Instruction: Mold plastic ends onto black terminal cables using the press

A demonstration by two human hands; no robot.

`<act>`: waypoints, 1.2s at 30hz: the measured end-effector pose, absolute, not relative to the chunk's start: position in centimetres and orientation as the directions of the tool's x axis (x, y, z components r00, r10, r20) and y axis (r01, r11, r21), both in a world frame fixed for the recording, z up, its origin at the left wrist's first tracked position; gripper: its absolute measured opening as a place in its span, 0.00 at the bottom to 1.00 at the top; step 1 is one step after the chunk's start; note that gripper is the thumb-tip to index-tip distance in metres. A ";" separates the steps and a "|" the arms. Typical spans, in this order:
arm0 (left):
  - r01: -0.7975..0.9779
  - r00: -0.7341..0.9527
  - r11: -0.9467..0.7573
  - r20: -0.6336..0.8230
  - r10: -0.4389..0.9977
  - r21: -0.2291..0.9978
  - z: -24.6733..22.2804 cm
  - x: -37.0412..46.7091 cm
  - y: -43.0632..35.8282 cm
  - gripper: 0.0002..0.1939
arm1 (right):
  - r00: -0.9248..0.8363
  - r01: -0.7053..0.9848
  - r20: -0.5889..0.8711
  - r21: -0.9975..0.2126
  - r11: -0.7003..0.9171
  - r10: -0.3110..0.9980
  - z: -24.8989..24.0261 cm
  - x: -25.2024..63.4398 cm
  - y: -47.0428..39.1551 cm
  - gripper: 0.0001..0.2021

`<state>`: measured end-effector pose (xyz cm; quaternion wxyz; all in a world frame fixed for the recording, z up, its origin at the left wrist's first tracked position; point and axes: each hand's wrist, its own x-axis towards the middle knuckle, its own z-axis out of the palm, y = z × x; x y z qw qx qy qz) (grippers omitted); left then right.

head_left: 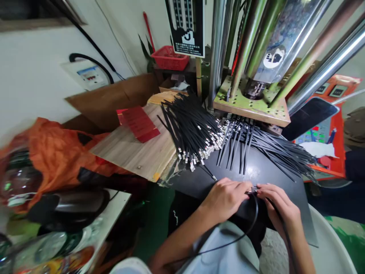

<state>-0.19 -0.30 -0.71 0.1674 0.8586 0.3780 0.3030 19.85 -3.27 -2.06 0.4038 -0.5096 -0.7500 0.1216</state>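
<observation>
I have both hands low on the black bench [256, 171], fingertips meeting over one small metal connector [253, 189]. My left hand [225, 199] is curled and pinching it from one side, my right hand [278, 205] pinching from the other, so both are closed on the same piece. A black cable [251, 224] loops down from that connector toward my lap.

What could go wrong, as I judge it: the grip is only fingertip against fingertip on a very small part, so a slight twist could let it slip out, and the hanging loop would pull it off the bench edge. The loop could also snag on my sleeve or knee if I lift.

Just ahead of my hands lies a fan of black cables [191, 129] with bare metal ends, spilling from the wooden board [137, 152] onto the bench, and a second spread [279, 152] runs under the green press plate [251, 106]. Any forward reach would brush those loose ends and scatter them. The steel columns [313, 57] rise right above, crowding the space. To the left sit a red card [139, 123], orange cloth [57, 152] and a red basket [169, 58], well apart from my hands.
</observation>
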 end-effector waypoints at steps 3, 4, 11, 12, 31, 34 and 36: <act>0.614 0.319 -0.567 0.485 0.814 0.549 -0.5 -4.4 -0.3 0.04 | -0.150 0.685 0.453 -0.594 0.423 0.879 -2.7 20.4 -3.2 0.09; 0.669 0.208 -0.500 0.507 0.837 0.551 -0.2 -6.1 0.0 0.05 | -0.139 0.689 0.450 -0.596 0.413 0.882 -3.2 20.6 -3.2 0.09; 0.910 -0.366 0.363 -0.023 0.930 0.199 2.8 -14.7 6.6 0.28 | -0.177 0.705 0.470 -0.552 0.445 0.865 -4.5 22.0 -2.9 0.09; 0.916 -0.356 0.364 -0.080 0.931 0.170 3.1 -14.8 7.6 0.29 | -0.199 0.720 0.464 -0.528 0.450 0.863 -4.0 21.9 -2.9 0.08; -0.451 -0.248 0.020 -0.147 0.958 0.892 1.9 -13.6 3.2 0.17 | -0.544 0.510 0.151 -0.721 0.469 0.825 0.7 19.6 -0.6 0.12; -0.638 -0.036 0.083 -0.138 0.990 0.765 3.0 -10.0 1.6 0.21 | -0.448 0.501 0.173 -0.764 0.407 0.877 2.9 18.1 0.2 0.09; -0.657 0.102 0.150 -0.110 0.989 0.739 3.6 -7.1 0.4 0.20 | -0.455 0.409 0.183 -0.826 0.387 0.871 4.6 16.1 1.0 0.13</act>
